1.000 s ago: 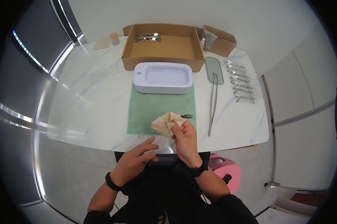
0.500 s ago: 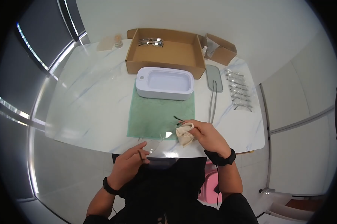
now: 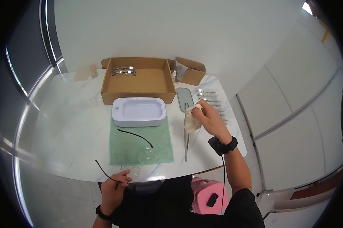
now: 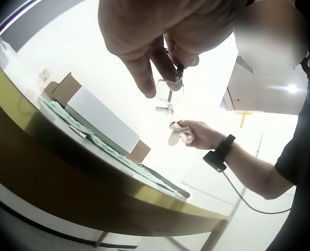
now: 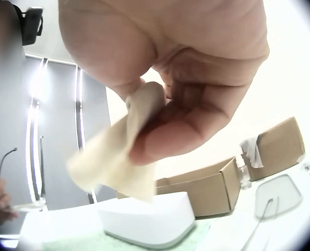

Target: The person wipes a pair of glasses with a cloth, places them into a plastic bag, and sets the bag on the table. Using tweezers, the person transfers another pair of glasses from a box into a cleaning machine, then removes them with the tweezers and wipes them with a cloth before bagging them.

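My left hand (image 3: 113, 189) pinches a pair of rimless eyeglasses (image 3: 134, 173) near one hinge, low at the front edge of the table. Their dark temples stand unfolded; one temple (image 3: 137, 137) overlaps the green towel (image 3: 141, 154) in the head view. In the left wrist view a clear lens (image 4: 165, 90) hangs beside the fingertips. My right hand (image 3: 212, 121) holds a bunched cream cloth (image 3: 193, 123) between thumb and fingers, raised over the right part of the table. The right wrist view shows the cloth (image 5: 118, 157) hanging loosely from that grip.
A white ultrasonic-cleaner-like tub (image 3: 139, 122) stands on the towel's far part. Behind it an open cardboard box (image 3: 152, 81) holds some glasses. Long tweezers (image 3: 186, 148) lean on a grey tray (image 3: 184, 94). Bagged glasses (image 3: 207, 94) line the right, near a smaller carton (image 3: 190, 72).
My right hand has moved away to the right and up with the cloth, off the glasses. The glasses, earlier partly covered by it, now show uncovered in my left hand. The head view has shifted.
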Tool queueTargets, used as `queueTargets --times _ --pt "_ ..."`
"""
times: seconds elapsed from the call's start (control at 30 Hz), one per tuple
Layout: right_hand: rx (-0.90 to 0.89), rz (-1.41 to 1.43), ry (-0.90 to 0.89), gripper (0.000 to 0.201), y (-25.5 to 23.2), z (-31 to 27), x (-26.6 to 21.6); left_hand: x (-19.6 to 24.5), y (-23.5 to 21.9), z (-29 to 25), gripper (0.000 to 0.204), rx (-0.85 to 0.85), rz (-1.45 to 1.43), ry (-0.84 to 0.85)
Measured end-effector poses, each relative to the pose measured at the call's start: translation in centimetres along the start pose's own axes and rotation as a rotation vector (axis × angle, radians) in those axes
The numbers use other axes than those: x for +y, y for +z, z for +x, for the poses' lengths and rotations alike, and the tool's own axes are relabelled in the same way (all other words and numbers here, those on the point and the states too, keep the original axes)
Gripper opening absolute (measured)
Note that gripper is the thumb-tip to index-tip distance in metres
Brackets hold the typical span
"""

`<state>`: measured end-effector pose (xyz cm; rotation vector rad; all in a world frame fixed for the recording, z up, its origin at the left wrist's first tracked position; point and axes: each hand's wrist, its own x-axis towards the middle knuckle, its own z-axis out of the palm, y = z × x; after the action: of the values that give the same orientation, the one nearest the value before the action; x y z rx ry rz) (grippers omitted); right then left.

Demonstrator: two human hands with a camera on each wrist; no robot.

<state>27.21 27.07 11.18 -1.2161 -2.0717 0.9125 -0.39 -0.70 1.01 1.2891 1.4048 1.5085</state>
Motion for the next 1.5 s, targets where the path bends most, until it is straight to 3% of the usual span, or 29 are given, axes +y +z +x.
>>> queueTargets --times 0.07,0.17,0.3,0.37,0.4,0.47,0.53,0.6,0.73,0.8,0.93,1.0,1.17,1.23,1.33,1.4,1.47,1.5 --pt "0.042 0.011 -0.045 0.025 -0.8 1.6 2.0 0.5 0.1 0.1 0.008 0.005 -0.077 -0.018" --pt "0.083 0.247 0.086 0.023 -1.8 2.4 1.1 1.0 0.2 0.3 0.020 0.014 -0.165 -0.046" --pt "0.125 0.348 0.058 0.022 -3.0 3.6 1.1 0.7 0.1 0.6 0.019 0.027 -0.259 -0.021" --pt "0.136 0.611 -0.005 0.018 -3.7 4.9 2.6 0.3 0.1 0.9 0.025 0.048 -0.317 -0.028" --pt "0.136 0.613 -0.004 0.018 -3.8 5.3 2.2 0.2 0.1 1.0 0.030 0.070 -0.376 -0.034" --pt "0.266 0.867 0.103 0.014 -4.0 6.1 1.0 0.4 0.2 1.4 0.033 0.111 -0.421 -0.060" --pt "0.270 0.886 0.120 0.012 -4.7 7.6 3.1 0.6 0.3 2.0 0.035 0.154 -0.464 -0.085" --pt "0.214 0.658 0.257 0.016 -5.0 8.7 5.2 0.9 0.3 2.3 0.036 0.191 -0.529 -0.118" --pt "0.175 0.540 0.295 0.017 -4.8 10.1 7.3 0.7 0.0 2.7 0.036 0.189 -0.534 -0.125" --pt "0.220 0.209 0.114 0.020 -5.4 11.5 9.1 0.8 0.1 3.0 0.037 0.209 -0.531 -0.133" --pt "0.314 0.151 0.078 0.021 -6.1 12.5 8.4 0.8 -0.1 3.6 0.037 0.215 -0.518 -0.134" --pt "0.332 0.256 0.001 0.023 -6.5 13.4 8.2 0.8 -0.1 3.9 0.039 0.230 -0.497 -0.125" --pt "0.426 0.300 0.006 0.027 -6.6 16.1 7.4 0.2 0.1 4.9 0.040 0.230 -0.436 -0.098" --pt "0.582 0.272 -0.022 0.031 -6.7 18.1 8.2 0.1 0.3 5.3 0.040 0.237 -0.410 -0.094" --pt "0.651 0.302 0.002 0.036 -6.9 21.2 9.4 0.1 0.6 5.7 0.040 0.247 -0.395 -0.111" --pt "0.658 0.210 0.000 0.043 -7.2 23.8 12.3 -0.1 0.6 5.8 0.040 0.236 -0.389 -0.092" --pt "0.531 -0.147 0.244 0.050 -7.2 24.6 13.9 -0.1 0.8 5.9 0.040 0.246 -0.387 -0.103" --pt "0.545 -0.270 0.221 0.053 -7.0 24.9 14.7 -0.1 0.8 6.0 0.040 0.258 -0.390 -0.107"
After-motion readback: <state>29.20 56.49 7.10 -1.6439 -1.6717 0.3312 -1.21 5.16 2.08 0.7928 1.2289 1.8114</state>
